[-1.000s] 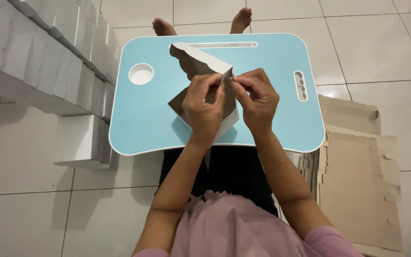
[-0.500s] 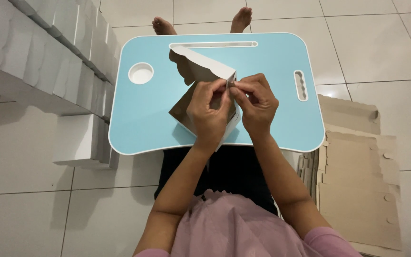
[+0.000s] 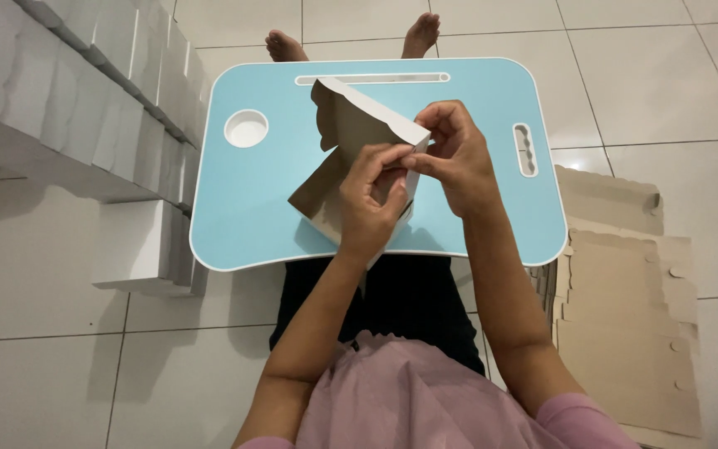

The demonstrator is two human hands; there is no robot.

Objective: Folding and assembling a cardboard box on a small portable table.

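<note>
We see the left hand (image 3: 373, 204) and right hand (image 3: 452, 158) both pinched shut on a half-folded cardboard box (image 3: 351, 145) above the blue lap table (image 3: 492, 216). Finished white boxes (image 3: 101, 91) stand stacked at left, while flat blanks (image 3: 625, 324) wait at right, so the work looks midway.

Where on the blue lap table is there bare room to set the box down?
Bare blue table: right strip by the side slot, and left between cup hole and cardboard box. Crowded at centre, where left hand and right hand pinch the box.
</note>
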